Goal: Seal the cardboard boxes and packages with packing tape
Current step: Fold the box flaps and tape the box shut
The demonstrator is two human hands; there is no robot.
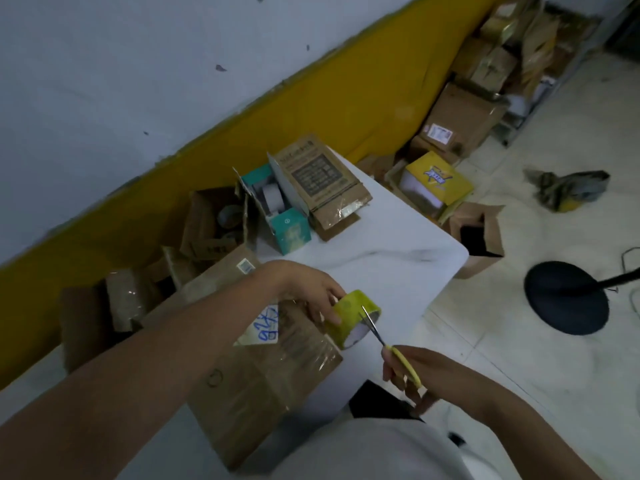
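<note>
From the head camera I look down on my left hand (311,292), which grips a roll of yellowish clear packing tape (353,317). The fingers are curled over its upper rim and the thumb sits on its near face. The roll hangs just past the far right corner of a flat brown cardboard box (263,368), which lies on the white marble-patterned table (381,258) under my left forearm. Glossy tape already covers much of the box top. A white paper label with blue handwriting (266,323) sits on it near the roll.

My right hand (412,379) holds yellow-handled metal scissors (372,327), with the fingers closed through and around the loops. The blades point up and away from me, slightly parted, their tips against the front of the roll. I cannot tell whether they have tape between them.

Further back on the table stands an open teal carton (287,226) with a grey roll inside. A brown printed cardboard box (322,178) leans beside it. More brown boxes are stacked along the yellow wall band (311,109). On the pale tiled floor to the right I see a yellow printed box (440,178), an open brown carton (481,233), a crumpled dark bag (568,188) and a round black stand base (566,297).
</note>
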